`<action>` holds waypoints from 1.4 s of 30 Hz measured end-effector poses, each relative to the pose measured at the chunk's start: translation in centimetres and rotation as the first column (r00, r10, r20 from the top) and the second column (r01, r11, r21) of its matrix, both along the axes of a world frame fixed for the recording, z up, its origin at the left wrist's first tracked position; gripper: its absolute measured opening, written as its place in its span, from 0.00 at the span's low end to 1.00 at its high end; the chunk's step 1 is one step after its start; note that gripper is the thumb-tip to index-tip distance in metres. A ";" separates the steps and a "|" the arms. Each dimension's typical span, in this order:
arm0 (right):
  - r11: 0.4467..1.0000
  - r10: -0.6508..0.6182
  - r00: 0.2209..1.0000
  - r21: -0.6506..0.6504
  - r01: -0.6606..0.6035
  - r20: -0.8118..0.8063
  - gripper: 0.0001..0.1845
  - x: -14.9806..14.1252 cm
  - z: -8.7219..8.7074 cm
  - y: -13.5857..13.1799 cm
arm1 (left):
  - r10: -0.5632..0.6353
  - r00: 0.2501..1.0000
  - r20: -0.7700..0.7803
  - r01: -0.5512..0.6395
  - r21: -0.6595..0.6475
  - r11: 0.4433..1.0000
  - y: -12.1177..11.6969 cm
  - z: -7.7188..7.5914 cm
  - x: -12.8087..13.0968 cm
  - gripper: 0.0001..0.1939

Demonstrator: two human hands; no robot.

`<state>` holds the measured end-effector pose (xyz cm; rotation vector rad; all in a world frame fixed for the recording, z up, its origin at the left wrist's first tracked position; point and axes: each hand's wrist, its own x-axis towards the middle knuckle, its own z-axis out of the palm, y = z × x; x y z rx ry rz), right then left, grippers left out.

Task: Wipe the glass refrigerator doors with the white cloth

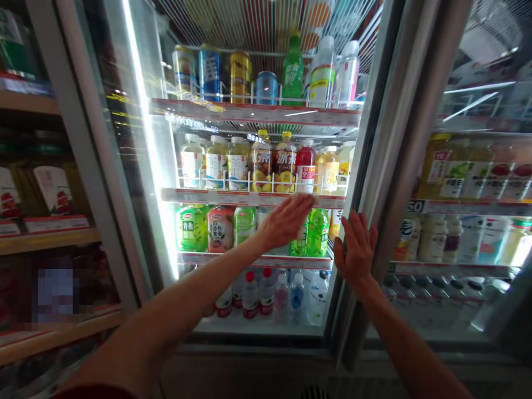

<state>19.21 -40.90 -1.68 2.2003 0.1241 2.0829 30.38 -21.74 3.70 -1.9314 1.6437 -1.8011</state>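
Note:
My left hand (286, 221) is stretched out flat before the glass-fronted drinks fridge, its fingers pointing up to the right and nothing in it. Behind it stand green drink bottles (318, 233) on the third shelf, partly covered by the hand. My right hand (356, 246) is raised with its fingers spread, at the metal door frame (399, 166) on the fridge's right side. Whether it touches the frame I cannot tell. Just above my left fingertips are a red-capped drink bottle (305, 163) and brown iced tea bottles (285, 160) on the second shelf.
Cans (210, 72) and a green bottle (293, 69) line the top shelf. Small water bottles (250, 293) stand at the bottom. A second fridge section with juice bottles (477, 166) is to the right. Wooden shelves (50, 241) with packaged goods flank the left.

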 end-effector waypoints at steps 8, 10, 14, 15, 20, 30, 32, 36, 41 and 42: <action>0.998 -0.044 0.998 0.038 0.042 0.036 0.30 -2.0 0.6 -1.9 | -0.046 0.998 0.046 0.036 0.192 0.981 -5.6 0.1 -2.2 0.28; 0.998 -0.046 0.996 0.047 0.042 0.076 0.30 -2.5 1.0 -2.4 | -0.009 1.000 0.005 0.009 0.073 0.997 -7.1 1.0 -2.8 0.30; 0.996 -0.059 0.993 0.068 0.053 0.103 0.30 -3.4 1.0 -3.3 | -0.098 0.987 0.124 0.048 0.359 0.932 -8.1 -2.0 -3.7 0.29; 0.996 -0.061 0.993 0.071 0.054 0.103 0.31 -3.5 1.0 -3.5 | -0.130 0.979 0.155 0.052 0.429 0.902 -7.9 -2.8 -3.7 0.28; 0.998 -0.046 0.990 0.048 0.041 0.130 0.30 -2.8 1.9 -3.3 | -0.145 0.972 0.183 0.062 0.399 0.915 -7.0 0.8 -2.3 0.27; 1.000 0.018 0.982 -0.011 -0.017 0.188 0.29 0.0 6.8 -0.4 | -0.158 0.957 0.241 0.038 0.439 0.898 -5.0 8.5 -1.5 0.27; 1.000 0.023 0.978 -0.006 -0.022 0.206 0.30 0.2 7.5 -0.5 | -0.088 0.977 0.195 0.027 0.296 0.955 -4.2 10.9 -1.1 0.27; 0.999 0.031 0.969 0.014 -0.036 0.246 0.30 0.6 8.6 -0.4 | 0.013 0.998 0.060 -0.002 -0.184 0.983 -3.7 13.6 -1.1 0.29; 0.998 0.055 0.971 -0.013 -0.053 0.231 0.30 1.4 9.4 0.7 | -0.086 0.959 0.269 0.028 0.212 0.977 -3.5 12.5 -1.1 0.26; 0.998 0.064 0.971 -0.021 -0.061 0.232 0.30 1.5 9.6 1.0 | -0.066 0.964 0.256 0.018 0.185 0.983 -2.9 13.0 -0.7 0.27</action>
